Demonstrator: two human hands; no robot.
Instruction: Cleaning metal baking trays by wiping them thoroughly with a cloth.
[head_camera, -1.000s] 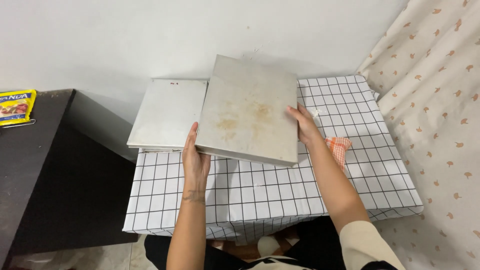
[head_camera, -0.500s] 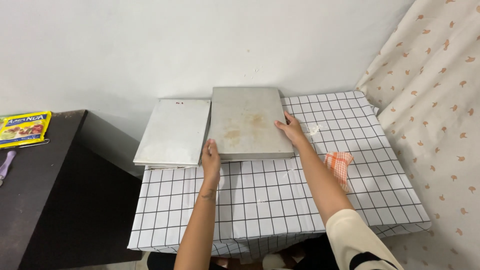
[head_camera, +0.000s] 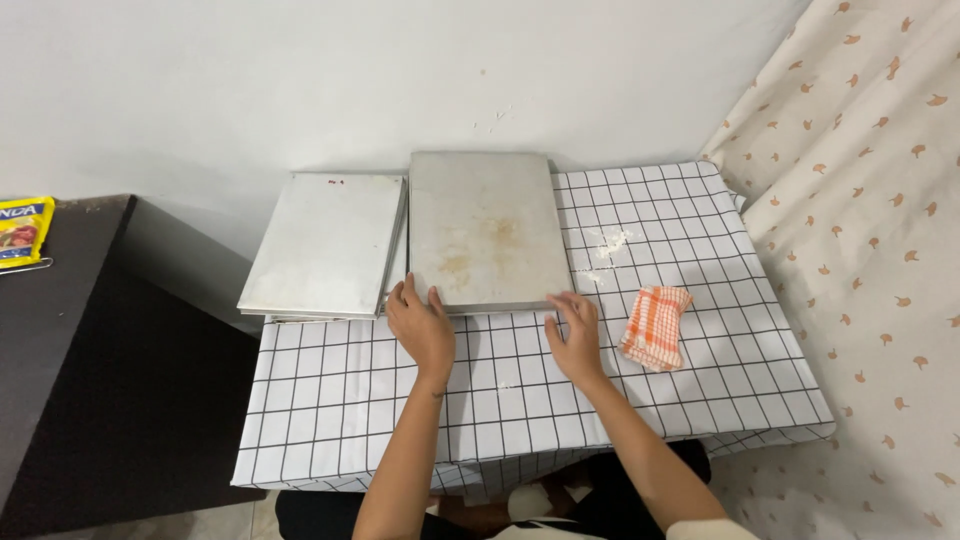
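Big white wall (head_camera: 300, 80) at the back. Spotted curtain (head_camera: 880, 250) on the right side, hanging down past the table edge. Dark desk (head_camera: 60, 330) on the left, lower than the table, with a yellow packet (head_camera: 22, 230) lying at its far left edge.

In the middle, a table under a white cloth (head_camera: 700, 400) with thin black lines making squares. Hangs over the front edge.

On the cloth, two flat metal trays, upside down, side by side against the wall. Right tray (head_camera: 485, 230) dull grey, with brownish stains near the middle. Lying flat, near edge toward the hands. Left tray (head_camera: 325, 245) cleaner and shinier, sticking out a bit past the left end of the table. Long sides of the two trays just touching or very close; cannot tell which.

Left hand (head_camera: 422, 325) open, fingers spread, tips on the near left corner of the right tray. Palm down on the cloth. Not gripping anything.

Right hand (head_camera: 575, 335) open too, fingers loose, tips at the near right corner of the same tray. Holding nothing.

Small orange and white checked rag (head_camera: 655, 325) crumpled on the cloth, just right of the right hand, not touching it.

Little white crumbs or powder (head_camera: 610, 245) on the cloth, right of the stained tray.
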